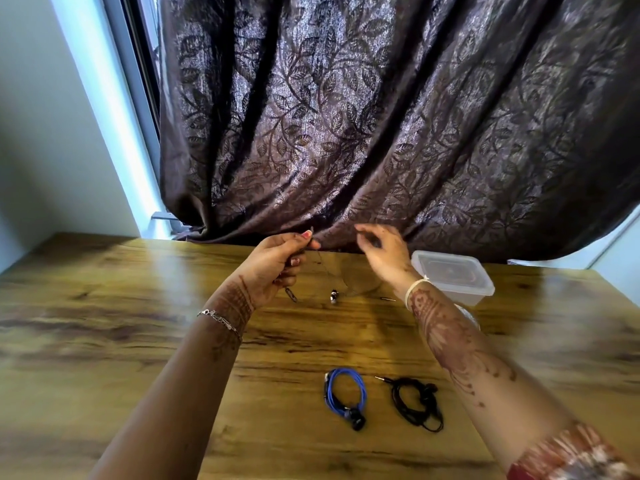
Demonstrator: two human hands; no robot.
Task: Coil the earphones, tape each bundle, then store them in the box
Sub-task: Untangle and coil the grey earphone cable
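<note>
My left hand (277, 261) is raised above the far side of the wooden table (104, 323) and grips a thin dark earphone cable (320, 263). That cable hangs down to its earbuds (333, 296) and a plug (388, 299) lying on the wood. My right hand (384, 251) hovers just to the right, fingers curled and blurred; whether it pinches the cable is unclear. Nearer me lie a coiled blue earphone bundle (344, 393) and a coiled black earphone bundle (415, 400). A clear plastic box (453, 275) with its lid on stands behind my right wrist.
A dark leaf-patterned curtain (381, 116) hangs right behind the table's far edge. A pale wall and window frame (114, 98) are at the left. Something pale shows beside my right forearm, mostly hidden.
</note>
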